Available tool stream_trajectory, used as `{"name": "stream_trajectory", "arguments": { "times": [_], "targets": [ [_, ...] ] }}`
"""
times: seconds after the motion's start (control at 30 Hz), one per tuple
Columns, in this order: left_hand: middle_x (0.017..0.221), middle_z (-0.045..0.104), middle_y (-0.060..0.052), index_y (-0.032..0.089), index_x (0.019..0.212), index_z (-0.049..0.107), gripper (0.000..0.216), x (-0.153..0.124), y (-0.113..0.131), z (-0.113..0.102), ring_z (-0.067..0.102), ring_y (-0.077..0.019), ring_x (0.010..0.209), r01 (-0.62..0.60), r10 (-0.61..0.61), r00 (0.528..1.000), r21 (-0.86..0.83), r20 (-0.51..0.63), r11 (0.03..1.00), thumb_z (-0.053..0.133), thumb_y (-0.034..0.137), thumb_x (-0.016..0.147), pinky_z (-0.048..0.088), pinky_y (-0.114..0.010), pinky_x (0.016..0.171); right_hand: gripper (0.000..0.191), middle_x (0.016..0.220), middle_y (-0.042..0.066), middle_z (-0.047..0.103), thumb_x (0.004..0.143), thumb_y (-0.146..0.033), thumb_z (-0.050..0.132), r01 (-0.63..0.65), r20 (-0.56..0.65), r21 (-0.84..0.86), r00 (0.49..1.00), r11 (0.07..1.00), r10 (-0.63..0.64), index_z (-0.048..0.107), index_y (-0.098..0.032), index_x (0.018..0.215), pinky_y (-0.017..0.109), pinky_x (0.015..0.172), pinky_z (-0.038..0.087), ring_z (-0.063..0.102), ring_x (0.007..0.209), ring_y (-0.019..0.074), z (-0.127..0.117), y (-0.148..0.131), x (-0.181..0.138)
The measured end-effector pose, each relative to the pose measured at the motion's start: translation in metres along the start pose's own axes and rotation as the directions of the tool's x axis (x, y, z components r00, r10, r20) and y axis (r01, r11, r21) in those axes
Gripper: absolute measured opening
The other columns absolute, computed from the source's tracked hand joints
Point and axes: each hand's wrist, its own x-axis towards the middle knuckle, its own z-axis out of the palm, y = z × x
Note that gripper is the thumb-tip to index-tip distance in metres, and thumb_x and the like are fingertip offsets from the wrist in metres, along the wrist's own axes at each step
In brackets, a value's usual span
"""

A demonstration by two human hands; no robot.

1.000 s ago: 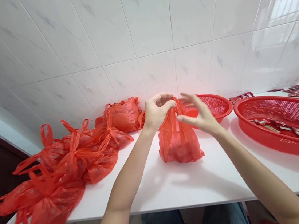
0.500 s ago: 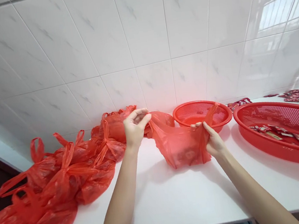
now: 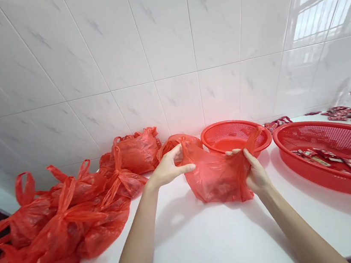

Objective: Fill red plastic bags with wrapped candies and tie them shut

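A small red plastic bag with something inside sits on the white table in front of me. My left hand pinches the bag's left handle loop. My right hand grips the bag's right side and handle. Both hands are closed on the plastic, with the bag stretched between them.
A heap of several tied red bags covers the left of the table, reaching the tiled wall. A small round red basket stands behind the bag. A large red basket with several small packets lies at the right. More packets lie along the wall.
A second ago both hands were together at the bag's top. They then pulled apart, spreading the handles sideways. My left hand has since come lower and closer to the bag.
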Motion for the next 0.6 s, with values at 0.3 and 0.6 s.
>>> {"name": "stream_trajectory", "arguments": {
  "times": [0.3,0.6],
  "targets": [
    [0.072,0.072,-0.005,0.016,0.074,0.072,0.048,0.008,-0.004,0.003,0.065,-0.0186,0.066,0.002,-0.060,0.968,-0.230,-0.243,0.973,0.082,0.062,0.065,0.054,-0.030,0.063,0.040,0.095,0.008,0.081,0.073,-0.061,0.079,0.036,0.007,-0.113,0.999,0.993,-0.036,0.080,-0.025,0.089,0.045,0.095,0.056,0.074,0.101,0.0307,0.002,-0.012,-0.006],
    [0.054,0.053,0.002,0.016,0.057,0.056,0.058,0.012,-0.013,0.002,0.047,-0.0096,0.049,0.112,-0.169,0.964,-0.265,-0.205,0.958,0.078,0.069,0.066,0.037,-0.023,0.048,0.034,0.095,0.004,0.080,0.078,-0.060,0.075,0.041,0.068,-0.078,0.997,0.996,-0.036,0.079,-0.029,0.089,0.040,0.094,0.055,0.073,0.100,0.0260,0.002,-0.013,-0.013]
  ]
}}
